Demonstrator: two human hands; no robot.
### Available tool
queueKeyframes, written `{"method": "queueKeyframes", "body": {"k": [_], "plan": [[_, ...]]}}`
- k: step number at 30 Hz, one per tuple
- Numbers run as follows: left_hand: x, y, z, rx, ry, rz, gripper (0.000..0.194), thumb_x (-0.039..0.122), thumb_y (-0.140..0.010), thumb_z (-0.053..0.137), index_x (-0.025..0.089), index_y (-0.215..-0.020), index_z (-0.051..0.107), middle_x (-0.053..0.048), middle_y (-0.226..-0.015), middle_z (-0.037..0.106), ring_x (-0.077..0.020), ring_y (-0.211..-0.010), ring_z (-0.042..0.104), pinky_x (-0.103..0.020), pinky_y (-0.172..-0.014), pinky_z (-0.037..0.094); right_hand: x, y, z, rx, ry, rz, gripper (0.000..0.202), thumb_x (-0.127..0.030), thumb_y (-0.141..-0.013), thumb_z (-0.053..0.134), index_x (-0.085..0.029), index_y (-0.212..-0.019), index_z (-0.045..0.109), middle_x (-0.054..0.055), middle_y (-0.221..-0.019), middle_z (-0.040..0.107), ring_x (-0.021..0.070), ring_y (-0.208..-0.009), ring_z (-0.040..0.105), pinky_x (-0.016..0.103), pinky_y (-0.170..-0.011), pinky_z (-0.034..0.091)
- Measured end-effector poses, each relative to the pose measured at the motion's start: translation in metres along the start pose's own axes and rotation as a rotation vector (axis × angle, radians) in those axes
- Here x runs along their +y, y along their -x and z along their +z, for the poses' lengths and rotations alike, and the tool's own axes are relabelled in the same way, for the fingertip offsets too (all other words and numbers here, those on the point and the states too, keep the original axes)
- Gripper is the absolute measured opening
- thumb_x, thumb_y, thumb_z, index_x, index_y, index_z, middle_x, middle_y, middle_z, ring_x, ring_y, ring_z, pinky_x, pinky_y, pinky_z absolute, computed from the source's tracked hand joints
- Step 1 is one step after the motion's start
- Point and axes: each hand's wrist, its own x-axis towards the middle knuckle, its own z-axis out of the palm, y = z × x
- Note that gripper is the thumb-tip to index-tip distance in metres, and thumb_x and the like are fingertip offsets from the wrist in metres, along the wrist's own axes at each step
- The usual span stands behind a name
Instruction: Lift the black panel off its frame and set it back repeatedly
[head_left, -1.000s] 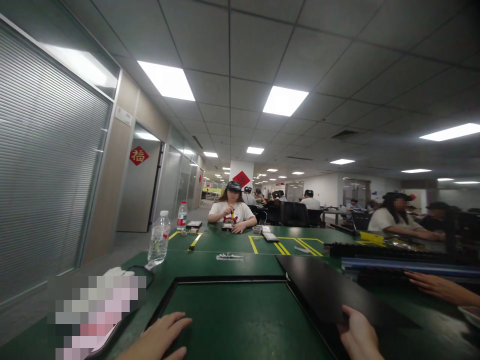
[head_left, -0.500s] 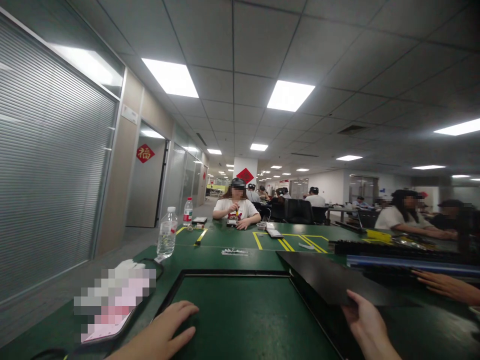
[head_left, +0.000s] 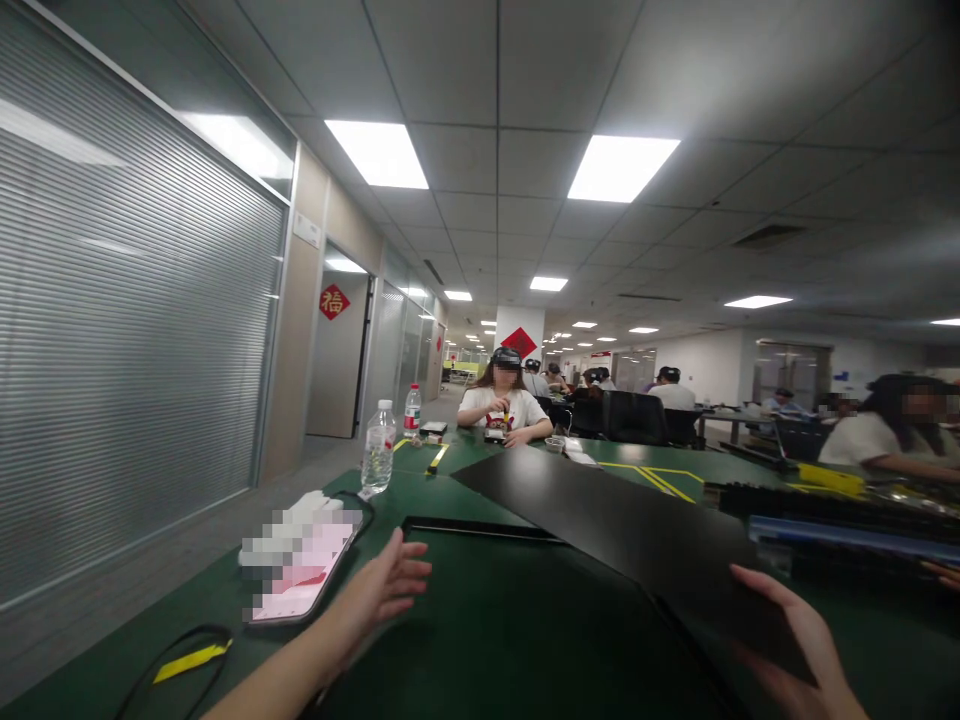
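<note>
My right hand [head_left: 795, 625] grips the right edge of a thin black panel [head_left: 637, 520], thumb on top and the other fingers beneath. The panel is raised and tilted, and covers the right part of a black rectangular frame [head_left: 480, 529] lying on the green table [head_left: 465, 620]. Over the frame's left side, my left hand [head_left: 386, 590] is open with fingers spread, holding nothing. The frame's near edge is out of sight.
A phone with a pink screen [head_left: 300, 590] lies at left, near a clear water bottle [head_left: 379, 448] and a black cord [head_left: 169, 665] with yellow tape. Long dark strips [head_left: 787, 505] and a blue strip [head_left: 832, 540] lie at right. A person [head_left: 504, 405] sits opposite.
The black panel has moved left, over the frame, in my right hand. My left hand has lifted, its fingers now spread. The view has turned a little right.
</note>
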Motion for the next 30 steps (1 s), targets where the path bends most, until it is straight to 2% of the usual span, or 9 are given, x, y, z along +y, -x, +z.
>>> {"method": "queueKeyframes", "body": {"k": [4, 8, 11, 14, 18, 22, 24, 26, 30], "plan": [[0.011, 0.002, -0.006, -0.066, 0.406, -0.003, 0.061, 0.057, -0.077, 0.041, 0.011, -0.116, 0.047, -0.018, -0.106, 0.064, -0.0234, -0.092, 0.063, -0.037, -0.087, 0.044, -0.001, 0.002, 0.0, -0.105, -0.049, 0.171, 0.007, -0.017, -0.063, 0.06, -0.017, -0.069, 0.062, 0.001, -0.055, 0.066, 0.0178, -0.048, 0.06, 0.031, -0.055, 0.051], [0.023, 0.01, -0.011, -0.096, 0.533, 0.051, 0.039, 0.043, -0.079, 0.049, 0.012, -0.101, 0.058, -0.009, -0.08, 0.071, -0.0217, -0.076, 0.067, -0.035, -0.077, 0.049, 0.0, 0.0, -0.001, -0.21, -0.062, 0.321, 0.007, -0.017, -0.064, 0.06, -0.016, -0.068, 0.065, 0.004, -0.057, 0.067, 0.0215, -0.056, 0.063, 0.037, -0.066, 0.051], [0.031, 0.014, -0.015, -0.14, 0.549, 0.085, 0.034, 0.027, -0.075, 0.056, 0.013, -0.106, 0.059, -0.006, -0.08, 0.072, -0.0221, -0.074, 0.068, -0.033, -0.071, 0.051, 0.001, 0.005, 0.002, -0.26, -0.007, 0.369, 0.007, -0.018, -0.066, 0.059, -0.016, -0.068, 0.065, 0.005, -0.058, 0.067, 0.0218, -0.06, 0.064, 0.036, -0.068, 0.051], [0.036, 0.014, -0.02, -0.076, 0.495, 0.093, 0.041, 0.014, -0.07, 0.059, 0.014, -0.111, 0.057, -0.005, -0.082, 0.072, -0.0208, -0.066, 0.068, -0.029, -0.06, 0.052, 0.003, 0.014, 0.01, -0.342, 0.054, 0.423, 0.011, -0.023, -0.065, 0.062, -0.013, -0.068, 0.065, 0.007, -0.06, 0.067, 0.0219, -0.061, 0.064, 0.034, -0.066, 0.05], [0.04, 0.011, -0.026, 0.075, 0.509, 0.135, 0.032, 0.007, -0.068, 0.057, 0.012, -0.1, 0.061, -0.002, -0.067, 0.071, -0.0155, -0.054, 0.066, -0.022, -0.05, 0.051, 0.01, 0.021, 0.019, -0.455, 0.212, 0.515, 0.016, -0.025, -0.065, 0.062, -0.011, -0.073, 0.065, 0.007, -0.058, 0.067, 0.0221, -0.058, 0.064, 0.033, -0.061, 0.05], [0.043, 0.012, -0.029, 0.231, 0.495, 0.13, 0.027, 0.005, -0.068, 0.057, 0.013, -0.093, 0.062, 0.0, -0.061, 0.07, -0.0143, -0.047, 0.064, -0.022, -0.047, 0.05, 0.022, 0.018, 0.021, -0.612, 0.215, 0.462, 0.022, -0.023, -0.068, 0.06, -0.011, -0.086, 0.064, 0.007, -0.074, 0.069, 0.02, -0.071, 0.065, 0.03, -0.069, 0.049], [0.043, 0.013, -0.029, 0.231, 0.469, 0.137, 0.03, 0.006, -0.068, 0.058, 0.014, -0.097, 0.062, 0.0, -0.065, 0.071, -0.0149, -0.051, 0.065, -0.023, -0.051, 0.052, 0.027, 0.013, 0.019, -0.576, 0.272, 0.39, 0.026, -0.023, -0.068, 0.062, -0.011, -0.091, 0.062, 0.007, -0.075, 0.069, 0.0181, -0.07, 0.065, 0.027, -0.066, 0.049], [0.043, 0.014, -0.029, 0.169, 0.444, 0.15, 0.034, 0.01, -0.07, 0.058, 0.017, -0.103, 0.06, 0.0, -0.074, 0.072, -0.0166, -0.062, 0.068, -0.026, -0.06, 0.054, 0.03, 0.009, 0.018, -0.478, 0.347, 0.298, 0.038, -0.026, -0.068, 0.062, -0.013, -0.103, 0.056, 0.006, -0.075, 0.069, 0.0168, -0.066, 0.065, 0.025, -0.059, 0.049], [0.043, 0.013, -0.029, 0.092, 0.39, 0.129, 0.041, 0.015, -0.071, 0.059, 0.021, -0.112, 0.057, -0.002, -0.09, 0.071, -0.0199, -0.078, 0.068, -0.028, -0.068, 0.053, 0.029, 0.005, 0.018, -0.314, 0.432, 0.201, 0.06, -0.035, -0.07, 0.06, -0.018, -0.123, 0.039, 0.008, -0.074, 0.069, 0.0199, -0.063, 0.065, 0.027, -0.054, 0.048]]}}
